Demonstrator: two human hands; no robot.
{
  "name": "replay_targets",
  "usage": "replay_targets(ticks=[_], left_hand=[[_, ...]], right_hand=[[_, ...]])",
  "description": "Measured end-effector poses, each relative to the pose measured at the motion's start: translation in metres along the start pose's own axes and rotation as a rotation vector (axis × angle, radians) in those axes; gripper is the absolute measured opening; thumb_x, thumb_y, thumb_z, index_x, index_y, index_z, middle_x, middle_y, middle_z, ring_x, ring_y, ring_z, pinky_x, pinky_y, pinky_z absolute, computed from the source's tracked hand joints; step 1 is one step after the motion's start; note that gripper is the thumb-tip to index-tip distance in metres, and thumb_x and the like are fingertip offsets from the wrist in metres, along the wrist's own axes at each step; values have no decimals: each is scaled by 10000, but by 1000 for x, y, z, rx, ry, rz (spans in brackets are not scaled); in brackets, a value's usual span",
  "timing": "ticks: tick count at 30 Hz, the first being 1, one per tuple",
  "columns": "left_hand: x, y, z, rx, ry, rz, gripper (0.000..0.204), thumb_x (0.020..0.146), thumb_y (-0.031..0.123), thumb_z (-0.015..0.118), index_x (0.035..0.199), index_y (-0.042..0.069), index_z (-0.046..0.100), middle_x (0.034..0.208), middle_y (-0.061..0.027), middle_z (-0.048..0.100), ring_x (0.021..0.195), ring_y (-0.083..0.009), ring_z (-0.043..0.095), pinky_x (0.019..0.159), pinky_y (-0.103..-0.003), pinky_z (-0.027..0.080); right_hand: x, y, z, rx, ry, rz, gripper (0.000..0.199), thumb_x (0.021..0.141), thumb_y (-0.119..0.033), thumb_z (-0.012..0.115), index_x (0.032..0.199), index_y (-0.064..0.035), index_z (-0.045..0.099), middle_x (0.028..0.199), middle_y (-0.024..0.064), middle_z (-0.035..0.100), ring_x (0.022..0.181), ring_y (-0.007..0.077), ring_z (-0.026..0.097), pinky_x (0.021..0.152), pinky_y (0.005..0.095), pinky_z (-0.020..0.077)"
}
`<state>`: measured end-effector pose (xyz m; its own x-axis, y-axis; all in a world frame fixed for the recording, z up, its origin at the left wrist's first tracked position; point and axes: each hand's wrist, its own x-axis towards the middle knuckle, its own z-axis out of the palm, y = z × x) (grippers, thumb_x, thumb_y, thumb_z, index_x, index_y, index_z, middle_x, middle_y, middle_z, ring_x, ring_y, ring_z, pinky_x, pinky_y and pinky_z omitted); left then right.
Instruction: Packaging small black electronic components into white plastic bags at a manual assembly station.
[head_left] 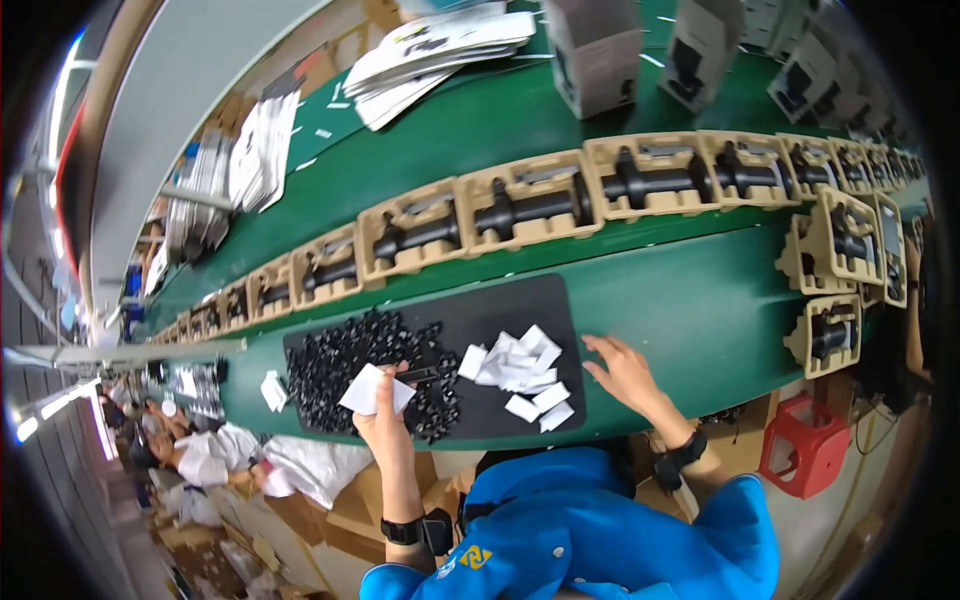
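My left hand (385, 425) is closed on a small white card (361, 389), its thumb pressed across the card. A thin black piece (420, 375) sticks out beside those fingers; whether it is held too is unclear. Just beyond and to the left lies a heap of small black parts (340, 350) on a dark mat (520, 300). On the mat's right side is a loose pile of white slips (520, 358). To the right of that pile, my right hand (628, 375) hovers at the mat's right edge with fingers apart, holding nothing.
A row of tan molded trays (415, 238) holding black devices crosses the green table (680, 290). More filled trays (830, 335) stand at the right end. Boxes (595, 60) and stacked printed sheets (435, 55) are at the back. A red stool (805, 445) stands on the floor at right.
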<state>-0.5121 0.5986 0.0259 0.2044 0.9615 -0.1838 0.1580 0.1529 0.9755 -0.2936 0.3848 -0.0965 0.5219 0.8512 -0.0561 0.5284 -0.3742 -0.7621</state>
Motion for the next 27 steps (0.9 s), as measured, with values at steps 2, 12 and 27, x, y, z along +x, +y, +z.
replay_targets(ticks=[2,12,27], left_hand=[[3,-10,-31,144,58,53,205,897,153,598,982,-28,640,946,-62,653,863,-130,608,697,-246,492],[68,-80,-153,832,43,620,119,793,0,645,908,-17,671,863,-104,603,756,-226,583,689,-306,460],[47,-129,-204,1104,-104,419,165,838,121,628,970,34,674,1304,-243,464,1101,-419,482,925,-438,404]], right_hand=[[-17,-18,17,142,-116,210,328,806,-117,641,1128,-84,583,959,117,638,814,288,630,720,385,506],[-22,-78,95,-193,46,100,271,787,-72,620,1056,-75,592,970,112,602,861,315,606,706,411,507],[41,-92,154,-549,-224,188,404,689,-206,723,1044,-63,593,1060,122,559,1048,311,512,760,397,515]])
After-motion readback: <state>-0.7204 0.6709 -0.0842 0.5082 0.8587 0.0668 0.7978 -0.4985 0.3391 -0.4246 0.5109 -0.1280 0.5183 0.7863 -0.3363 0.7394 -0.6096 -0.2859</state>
